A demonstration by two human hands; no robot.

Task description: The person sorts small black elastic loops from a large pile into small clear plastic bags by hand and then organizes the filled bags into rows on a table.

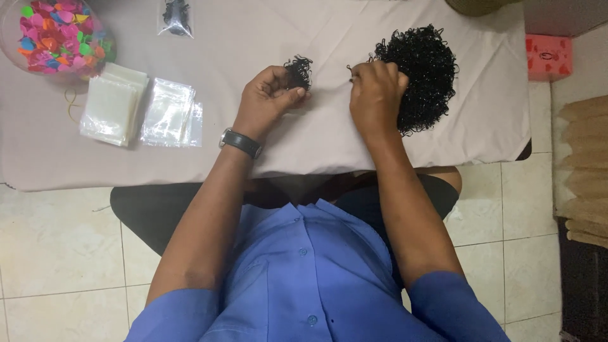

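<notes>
My shirt [297, 278] is a plain mid-blue one, buttoned down the front — three small blue buttons [303, 251] show along the placket, matching the cloth. The sleeves are short: the left sleeve [174, 315] ends above my elbow, and the right sleeve [451, 304] does the same, each with a neat hem. Both forearms are bare below that. On my left wrist I wear a watch [240, 142] with a dark strap and a pale metal edge at the case — the face itself is turned out of sight. My left hand [269, 95] and right hand [375, 95] carry no gloves. Below the shirt, dark trousers [152, 215] cover my lap.
</notes>
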